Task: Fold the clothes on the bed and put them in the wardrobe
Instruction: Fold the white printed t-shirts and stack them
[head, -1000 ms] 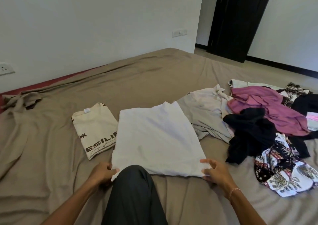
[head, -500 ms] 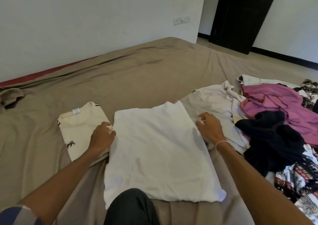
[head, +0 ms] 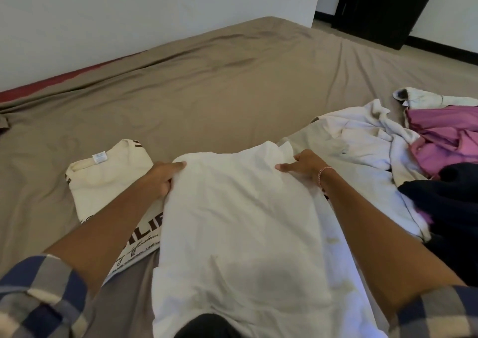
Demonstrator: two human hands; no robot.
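Observation:
A white shirt (head: 240, 224) lies in front of me on the brown bed (head: 207, 92), its far end raised and folded toward me. My left hand (head: 161, 177) grips the shirt's far left corner, thumb on top. On the far right corner, my right hand (head: 304, 165) holds the cloth with its fingers curled under the edge. A folded cream shirt with dark lettering (head: 103, 182) lies to the left, partly under my left forearm. Unfolded clothes sit at the right: a cream garment (head: 362, 141), a purple one (head: 445, 133) and a black one (head: 445, 203).
The white wall runs along the far side of the bed, with a red strip (head: 64, 79) showing at the mattress edge. A dark door (head: 385, 6) stands at the back right. My dark knee (head: 204, 327) pokes out under the shirt's near edge.
Both hands went from the shirt's near edge up its sides to the far corners and took hold of them. The far end is now lifted and coming toward me. The camera leaned forward.

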